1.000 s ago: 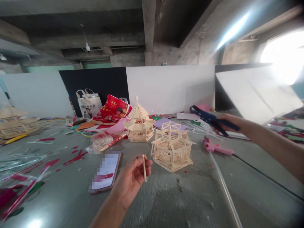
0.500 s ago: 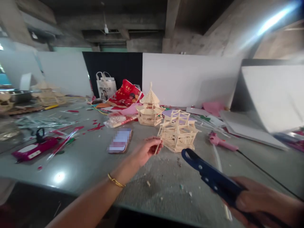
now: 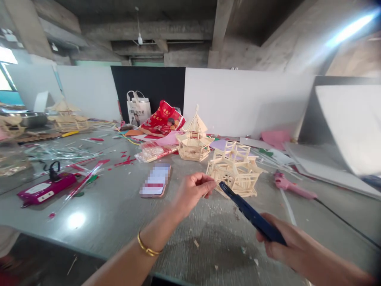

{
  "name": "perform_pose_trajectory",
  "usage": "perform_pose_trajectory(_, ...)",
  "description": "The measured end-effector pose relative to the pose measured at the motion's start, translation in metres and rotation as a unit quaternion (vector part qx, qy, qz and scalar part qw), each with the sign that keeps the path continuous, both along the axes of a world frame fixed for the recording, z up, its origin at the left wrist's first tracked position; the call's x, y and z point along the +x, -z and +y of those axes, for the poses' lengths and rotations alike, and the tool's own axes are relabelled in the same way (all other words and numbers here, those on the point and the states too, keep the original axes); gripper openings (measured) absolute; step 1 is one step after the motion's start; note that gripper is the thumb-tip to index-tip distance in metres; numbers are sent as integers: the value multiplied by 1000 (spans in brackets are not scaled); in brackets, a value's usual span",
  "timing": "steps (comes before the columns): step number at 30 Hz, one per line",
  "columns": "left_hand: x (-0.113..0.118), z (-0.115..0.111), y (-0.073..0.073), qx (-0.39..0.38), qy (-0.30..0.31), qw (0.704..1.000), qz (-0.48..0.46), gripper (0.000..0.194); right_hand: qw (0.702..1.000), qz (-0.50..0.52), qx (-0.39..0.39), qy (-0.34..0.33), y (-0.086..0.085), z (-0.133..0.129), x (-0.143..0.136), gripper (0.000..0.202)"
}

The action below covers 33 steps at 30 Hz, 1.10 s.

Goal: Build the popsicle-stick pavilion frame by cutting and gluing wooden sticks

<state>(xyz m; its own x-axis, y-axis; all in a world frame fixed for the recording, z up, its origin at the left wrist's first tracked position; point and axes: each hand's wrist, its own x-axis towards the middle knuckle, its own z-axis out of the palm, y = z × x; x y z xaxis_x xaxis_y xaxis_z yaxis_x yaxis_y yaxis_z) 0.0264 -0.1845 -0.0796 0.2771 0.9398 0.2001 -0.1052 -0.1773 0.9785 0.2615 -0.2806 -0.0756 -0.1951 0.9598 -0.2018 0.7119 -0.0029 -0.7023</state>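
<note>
My left hand (image 3: 198, 191) is closed in a pinch on a thin wooden stick (image 3: 204, 195), mostly hidden by the fingers. It is just left of an open wooden stick frame (image 3: 233, 174), a many-sided model with a smaller upper tier. My right hand (image 3: 282, 240) grips dark blue hand shears (image 3: 253, 216). Their hooked tip points up and left, close to the left fingertips and in front of the frame. Behind stands a wooden pavilion model (image 3: 194, 147) with a pointed roof.
A phone (image 3: 156, 180) lies left of my left hand. To the right is a pink glue gun (image 3: 294, 186) with its cord. At the left sits a magenta power strip (image 3: 49, 187) near clear glue sticks. A red bag (image 3: 163, 119) and a white tote (image 3: 139, 111) are at the back.
The shears have come up and left toward my left fingers and turned edge-on. My left hand has turned, so the stick shows less. The view has shifted slightly left.
</note>
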Motion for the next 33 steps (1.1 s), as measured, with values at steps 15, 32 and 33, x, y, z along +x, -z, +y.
perform_pose_trajectory(15, 3, -6, 3, 143, -125, 971, 142, 20, 990, -82, 114, -18, -10, 2, -8, 26)
perform_pose_trajectory(32, 5, -13, 3, 259, -172, 939, 145, 10, 982, -95, 163, -13, 2, 4, -3, 48)
perform_pose_trajectory(33, 5, -13, 3, 262, -174, 938, 144, 9, 982, -96, 162, -16, 3, 4, -2, 48)
